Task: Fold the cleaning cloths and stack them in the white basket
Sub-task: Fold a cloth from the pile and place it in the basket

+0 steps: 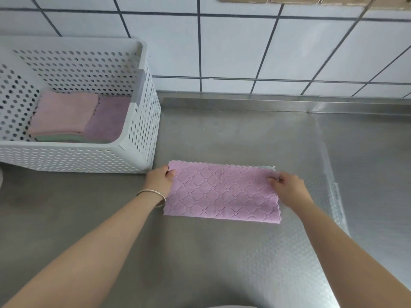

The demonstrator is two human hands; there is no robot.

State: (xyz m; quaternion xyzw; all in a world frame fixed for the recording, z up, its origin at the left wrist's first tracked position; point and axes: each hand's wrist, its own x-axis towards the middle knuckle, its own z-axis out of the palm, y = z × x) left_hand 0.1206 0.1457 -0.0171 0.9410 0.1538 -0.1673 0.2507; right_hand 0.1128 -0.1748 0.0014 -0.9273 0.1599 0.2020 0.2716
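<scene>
A lilac quilted cleaning cloth (222, 193) lies folded in half as a long rectangle on the steel counter. My left hand (159, 177) pinches its far left corner. My right hand (289, 188) pinches its far right corner. The white perforated basket (138, 130) stands at the left against the wall. Inside it lie a folded pink cloth (63, 112) on a green one (60, 138), and a folded purple cloth (107, 118) beside them.
The steel counter (222, 134) runs to a raised back lip under a white tiled wall (233, 47). An embossed patch of the counter (311, 252) lies to the right. A bangle (153, 194) is on my left wrist.
</scene>
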